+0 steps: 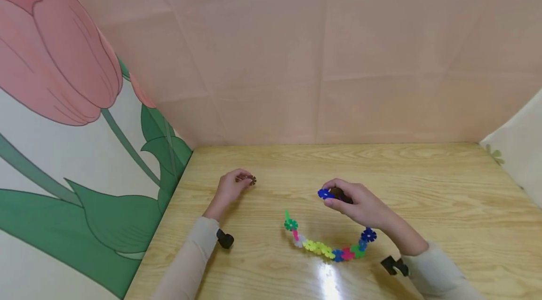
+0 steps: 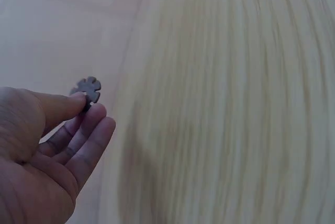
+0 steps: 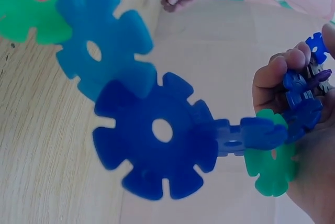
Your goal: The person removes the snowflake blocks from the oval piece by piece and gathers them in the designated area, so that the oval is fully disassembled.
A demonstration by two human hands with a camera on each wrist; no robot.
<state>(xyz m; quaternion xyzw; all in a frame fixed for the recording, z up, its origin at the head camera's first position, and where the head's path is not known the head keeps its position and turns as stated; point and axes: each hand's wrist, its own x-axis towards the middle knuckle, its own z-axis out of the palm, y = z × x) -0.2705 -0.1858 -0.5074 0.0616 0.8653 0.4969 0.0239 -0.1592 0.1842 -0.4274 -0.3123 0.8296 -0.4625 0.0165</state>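
Observation:
My left hand (image 1: 228, 189) pinches a brown snowflake disc (image 1: 253, 180) between thumb and fingers above the table; its notched edge shows in the left wrist view. My right hand (image 1: 362, 203) holds several linked snowflake discs, with a blue disc (image 1: 324, 194) at the fingertips. A curved chain of snowflake discs (image 1: 322, 249) in yellow, pink, blue and green runs below that hand. Close up in the right wrist view, a dark blue disc (image 3: 180, 103) and a light blue disc (image 3: 120, 30) join toward the palm, beside a green disc (image 3: 267, 177). The fingers partly hide the held pieces.
A wooden table (image 1: 262, 272) lies under both hands. Behind it hangs a pink cloth (image 1: 262, 55), and a tulip-patterned cloth (image 1: 72, 65) stands on the left. Each wrist carries a small black camera mount (image 1: 225, 239).

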